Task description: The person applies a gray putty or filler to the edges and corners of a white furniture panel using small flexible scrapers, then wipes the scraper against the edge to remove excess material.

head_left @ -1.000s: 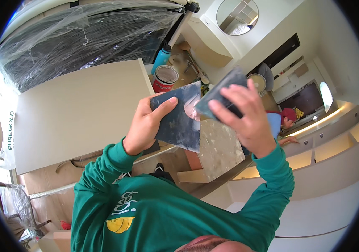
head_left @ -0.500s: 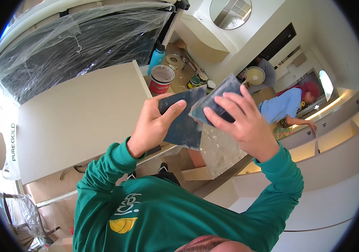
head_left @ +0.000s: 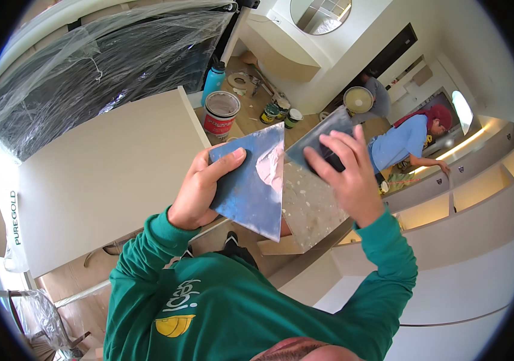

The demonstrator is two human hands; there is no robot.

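Note:
My left hand point(head_left: 195, 186) grips a flat metal putty spreader point(head_left: 246, 195), thumb on its face and most fingers hidden behind. A patch of pale pink putty point(head_left: 270, 165) lies along the upper right edge of that blade. Just to the right, my right hand point(head_left: 353, 180) holds a second flat, dark-grey spreader point(head_left: 320, 137), with its fingers over the dark grip part. The two blades are close together; I cannot tell whether they touch. Beyond them stands a red tub point(head_left: 218, 125) with pinkish putty smeared around its open top.
A cream panel point(head_left: 106, 180) spans the left side. Behind the tub are a blue bottle point(head_left: 213, 81) and several small cans point(head_left: 281, 108). A speckled board point(head_left: 311, 204) lies below my hands. At right, a co-worker in blue point(head_left: 410, 138) reaches toward lit shelves point(head_left: 470, 194); another person point(head_left: 379, 96) is farther back.
The left spreader has turned its face toward me, bringing the pink putty into sight. The right spreader has drawn away to the right, and its blade has tilted.

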